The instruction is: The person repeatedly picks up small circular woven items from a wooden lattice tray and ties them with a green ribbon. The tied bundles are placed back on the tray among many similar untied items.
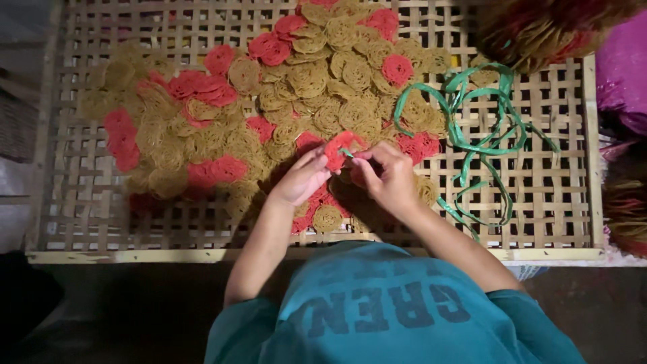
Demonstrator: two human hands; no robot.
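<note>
Both hands meet over a woven bamboo tray (101,222). My left hand (302,178) pinches a red round lacy cracker (337,149) on top of a small stack. My right hand (389,179) closes its fingers on the same stack and on a short piece of green plastic strip (346,153) that shows between the two hands. Under and around the hands lies a wide heap of tan crackers (306,77) mixed with red ones (202,86).
A loose tangle of green plastic strips (482,135) lies on the tray right of my right hand. A tied bundle of crackers (539,27) sits at the top right, next to purple cloth (623,67). The tray's front rail (135,256) runs just before my teal shirt (391,310).
</note>
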